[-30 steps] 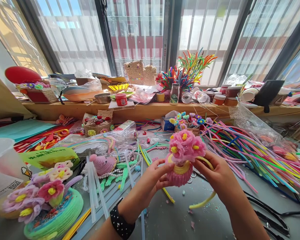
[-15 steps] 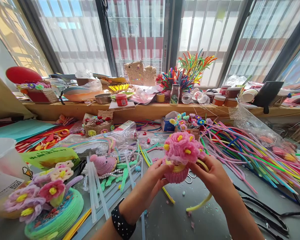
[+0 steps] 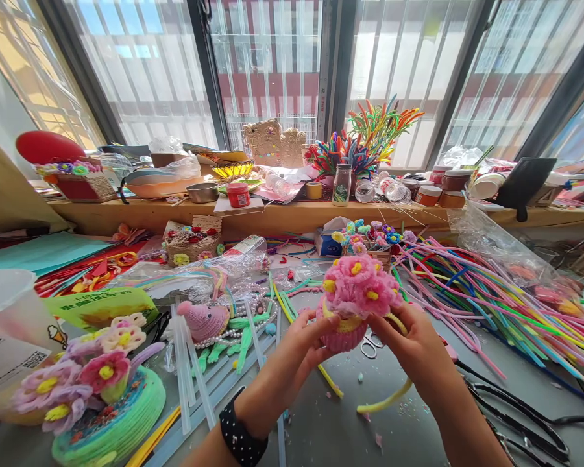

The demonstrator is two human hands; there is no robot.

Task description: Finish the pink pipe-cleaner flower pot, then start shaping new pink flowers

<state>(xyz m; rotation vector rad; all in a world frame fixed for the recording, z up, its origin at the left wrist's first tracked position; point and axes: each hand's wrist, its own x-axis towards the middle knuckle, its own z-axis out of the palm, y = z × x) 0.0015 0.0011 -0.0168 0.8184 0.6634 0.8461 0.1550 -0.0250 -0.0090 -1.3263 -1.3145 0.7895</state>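
Note:
A small pink pot (image 3: 341, 341) with a bunch of fuzzy pink flowers with yellow centres (image 3: 361, 280) is held up over the table. My left hand (image 3: 299, 340) is closed around the pot's left side, its thumb near the yellow band at the rim. My right hand (image 3: 409, 340) pinches a yellow pipe cleaner (image 3: 387, 402) at the pot's right side. One length of it loops above that hand, and its loose end hangs below. Part of the pot is hidden behind my fingers.
Scissors (image 3: 370, 345) lie behind the pot. Many coloured pipe cleaners (image 3: 496, 298) spread at the right, near a black cable (image 3: 571, 418). To the left are clear glue sticks (image 3: 182, 376), a pink crocheted piece (image 3: 207, 321), a green flower base (image 3: 121, 425) and a plastic cup (image 3: 7, 350).
The hanging end of the yellow pipe cleaner has swung slightly left. The flowers tip a little, and the whole view shifts slightly. Both hands keep their hold.

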